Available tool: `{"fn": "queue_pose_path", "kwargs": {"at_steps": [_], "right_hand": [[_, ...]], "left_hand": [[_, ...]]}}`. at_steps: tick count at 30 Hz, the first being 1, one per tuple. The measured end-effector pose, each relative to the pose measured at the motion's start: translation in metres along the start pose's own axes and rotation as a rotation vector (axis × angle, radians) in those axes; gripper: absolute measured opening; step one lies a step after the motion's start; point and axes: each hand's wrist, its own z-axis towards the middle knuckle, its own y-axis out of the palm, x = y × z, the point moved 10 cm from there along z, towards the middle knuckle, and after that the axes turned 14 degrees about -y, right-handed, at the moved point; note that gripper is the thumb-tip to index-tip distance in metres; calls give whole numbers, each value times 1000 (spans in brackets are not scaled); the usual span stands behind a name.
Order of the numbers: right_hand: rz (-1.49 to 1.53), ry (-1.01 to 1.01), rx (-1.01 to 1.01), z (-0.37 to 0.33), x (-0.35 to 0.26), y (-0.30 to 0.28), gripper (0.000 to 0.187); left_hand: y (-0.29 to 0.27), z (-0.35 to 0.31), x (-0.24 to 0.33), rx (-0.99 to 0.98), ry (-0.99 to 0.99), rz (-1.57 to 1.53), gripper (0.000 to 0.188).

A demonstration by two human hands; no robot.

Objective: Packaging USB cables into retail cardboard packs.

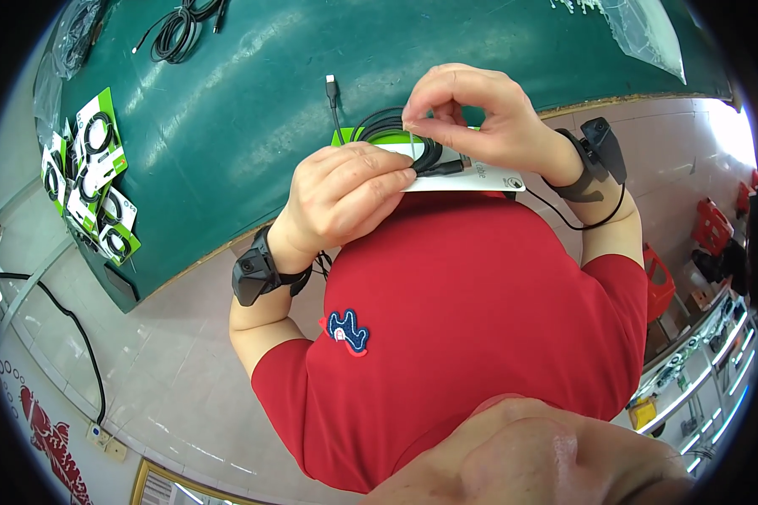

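Note:
Near the table's front edge lies a white and green packaging card with a coiled black cable against it. One plug of the cable sticks out to the far left of the card; the other rests across the card's right part. My left hand is closed on the left side of the card and coil, its thumb hidden. Above the coil, my right hand pinches the end of a thin whitish cable tie, which stands up from the coil between both hands.
At the left of the green table lies a pile of carded cables. A loose black cable and a clear bag are at the far left. Another clear bag with thin white pieces lies at the far right.

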Motion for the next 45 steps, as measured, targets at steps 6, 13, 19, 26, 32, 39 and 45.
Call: {"fn": "queue_pose_path", "kwargs": {"at_steps": [6,13,19,26,32,39,45], "right_hand": [[-81,-133,-29,1,-16,1,17],[-331,-387,-142,1,-28,7,19],[-389,-385,-184,2,-27,7,18],[-382,-414,-208,2,-30,11,18],[-382,-457,-239,1,-33,15,16],[-375,-538,-316,3,-41,21,12],[-379,-616,-376,4,-47,24,12]], "left_hand": [[1,2,-7,-6,-56,-34,22],[1,6,-12,-7,-104,-25,22],[1,8,-15,-26,-128,-41,21],[1,8,-15,-24,-122,-38,21],[2,7,-15,-27,-130,-47,21],[0,8,-14,-28,-114,-36,22],[0,7,-15,-33,-102,-37,21]]}}
